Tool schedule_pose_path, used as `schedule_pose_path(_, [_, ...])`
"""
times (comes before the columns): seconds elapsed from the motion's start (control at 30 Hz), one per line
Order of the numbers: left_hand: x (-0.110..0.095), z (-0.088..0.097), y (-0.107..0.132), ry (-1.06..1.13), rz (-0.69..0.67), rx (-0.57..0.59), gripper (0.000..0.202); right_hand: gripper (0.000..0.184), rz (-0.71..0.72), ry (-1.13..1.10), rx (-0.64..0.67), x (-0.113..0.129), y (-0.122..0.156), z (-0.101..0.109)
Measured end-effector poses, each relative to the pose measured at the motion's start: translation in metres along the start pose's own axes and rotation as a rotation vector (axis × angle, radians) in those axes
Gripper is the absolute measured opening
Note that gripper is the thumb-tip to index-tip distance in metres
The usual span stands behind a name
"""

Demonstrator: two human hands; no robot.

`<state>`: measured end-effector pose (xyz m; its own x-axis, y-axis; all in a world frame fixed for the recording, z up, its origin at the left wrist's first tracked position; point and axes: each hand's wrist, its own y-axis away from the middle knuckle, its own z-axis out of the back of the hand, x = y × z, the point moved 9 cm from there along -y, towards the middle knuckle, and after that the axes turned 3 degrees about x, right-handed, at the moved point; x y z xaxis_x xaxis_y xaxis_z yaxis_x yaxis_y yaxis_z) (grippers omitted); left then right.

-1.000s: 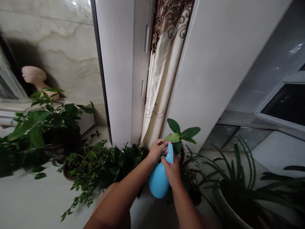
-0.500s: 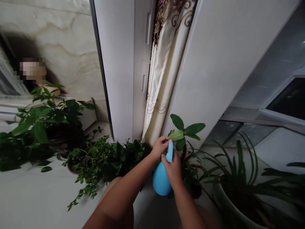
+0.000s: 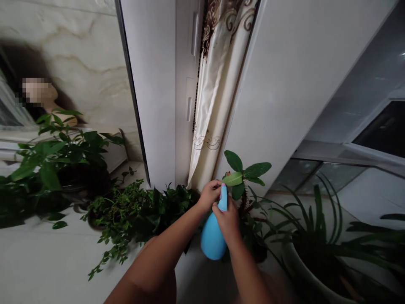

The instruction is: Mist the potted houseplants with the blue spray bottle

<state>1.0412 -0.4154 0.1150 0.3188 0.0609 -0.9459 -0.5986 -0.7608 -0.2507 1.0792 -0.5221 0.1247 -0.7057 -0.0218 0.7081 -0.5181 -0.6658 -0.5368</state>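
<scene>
My right hand is wrapped round the neck of a blue spray bottle, which leans with its pink-tipped nozzle pointing away from me. Right in front of the nozzle, a pale green leaf belongs to a small plant with thick oval leaves and a spiny stem. My left hand pinches that leaf at its tip, beside the nozzle; the fingertips are partly hidden. The lower part of the plant is behind my right hand and forearm.
Leafy potted plants line the left side, with a larger one farther left. A long-leaved plant stands in a pale pot at right. Behind are a cream curtain, white panels and a mannequin head.
The view has shifted slightly, so everything sits a little farther left. Both hands keep their places at the leaf and the spray bottle.
</scene>
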Motion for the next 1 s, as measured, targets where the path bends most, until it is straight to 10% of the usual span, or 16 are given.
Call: schedule_pose_path(1.0, [-0.006,-0.018,0.009,0.056,-0.064,0.045,0.043,0.064,-0.073,-0.027,-0.064,-0.012,0.003,0.02])
